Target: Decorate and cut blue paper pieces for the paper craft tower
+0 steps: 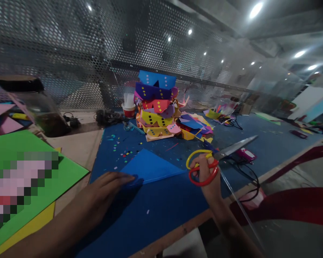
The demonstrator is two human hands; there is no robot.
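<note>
A blue sheet of paper (150, 166), folded into a triangle, lies on the dark blue table mat (161, 211). At its left corner rests my left hand (110, 184), fingers stretched out flat on the paper's edge. My right hand (206, 170) grips a pair of scissors (214, 172) by the red and yellow handles. Their blades point up and to the right, and they look closed. The scissors are just right of the triangle's right corner. Small coloured paper bits (123, 155) are scattered behind the blue paper.
Folded, dotted paper pieces (157, 105) are stacked behind, with loose paper scraps (195, 123) beside them. A glass jar (47, 111) and green paper (70, 170) are at left. A pink device (246, 155) with a black cable lies right, near a red chair (293, 202).
</note>
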